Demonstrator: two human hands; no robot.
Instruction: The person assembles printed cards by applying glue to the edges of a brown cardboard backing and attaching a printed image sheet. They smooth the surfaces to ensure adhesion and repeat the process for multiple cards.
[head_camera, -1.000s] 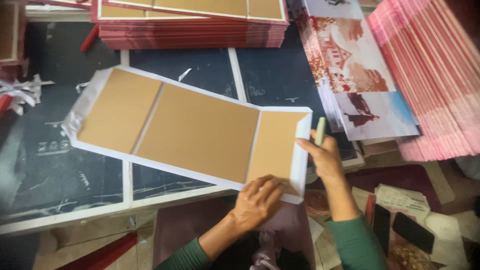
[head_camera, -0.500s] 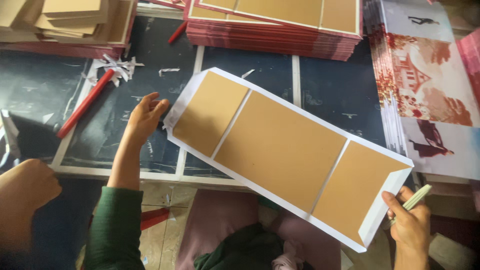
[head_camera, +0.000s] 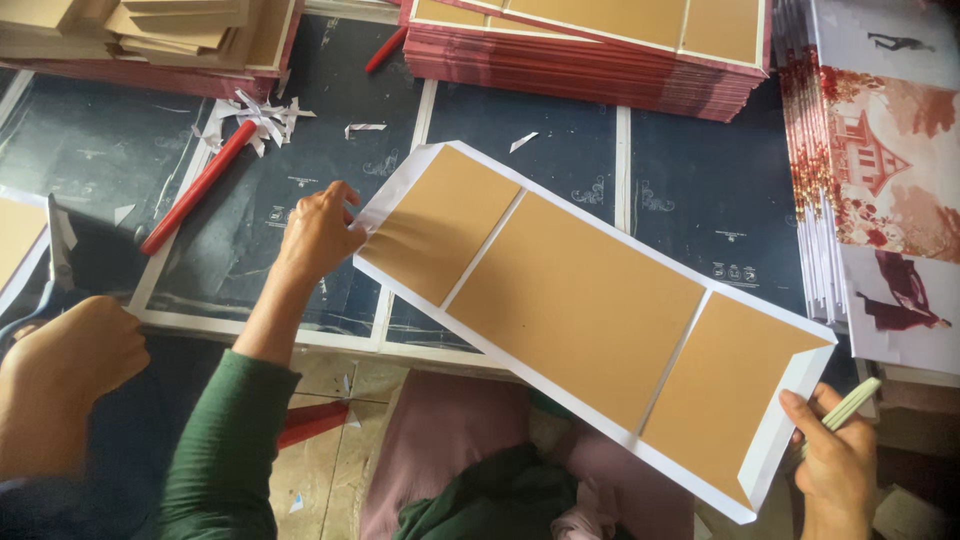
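Observation:
A long white sheet with three brown board panels (head_camera: 575, 300) lies slanted across the dark table, its right end hanging over the near edge. My left hand (head_camera: 318, 235) pinches the white margin at the sheet's left end. My right hand (head_camera: 835, 460) is at the sheet's lower right corner beside the folded white flap and grips a pale green stick (head_camera: 850, 405).
A stack of red-edged covers (head_camera: 600, 60) lies at the back and printed picture sheets (head_camera: 890, 170) are piled at the right. A red rod (head_camera: 195, 190), paper scraps (head_camera: 255, 115) and brown boards (head_camera: 150, 25) lie left. Another person's hand (head_camera: 70, 360) holds scissors (head_camera: 55, 250) at lower left.
My left hand went from the sheet's near edge out to its left end and now touches the margin. The sheet has slid toward me and the view has shifted left.

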